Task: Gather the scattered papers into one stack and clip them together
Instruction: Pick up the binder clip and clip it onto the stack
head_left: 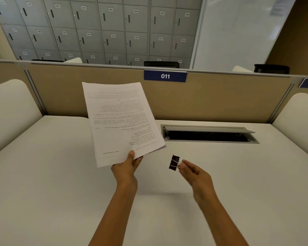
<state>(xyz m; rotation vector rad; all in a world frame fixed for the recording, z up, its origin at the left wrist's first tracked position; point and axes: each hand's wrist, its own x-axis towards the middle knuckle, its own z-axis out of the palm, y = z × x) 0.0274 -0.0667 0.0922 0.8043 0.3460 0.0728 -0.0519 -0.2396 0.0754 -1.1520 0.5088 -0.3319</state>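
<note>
- Papers, white printed sheets (121,121): gathered in one stack, held up off white desk (60,174) by left hand (126,170), thumb on top at near edge.
- Black binder clip w/ wire handles (174,162): right hand (194,173) pinches its handles, just beside stack, not touching.
- Gathering looks done; clipping left.

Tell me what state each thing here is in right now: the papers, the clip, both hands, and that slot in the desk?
Paper stack: gathered, held up off the desk, not yet clipped.
Binder clip: held by its wire handles, apart from the papers.
Left hand: pinching the stack's near edge.
Right hand: pinching the clip's handles.
Cable slot lid: propped open.
Desk: bare white surface.
</note>
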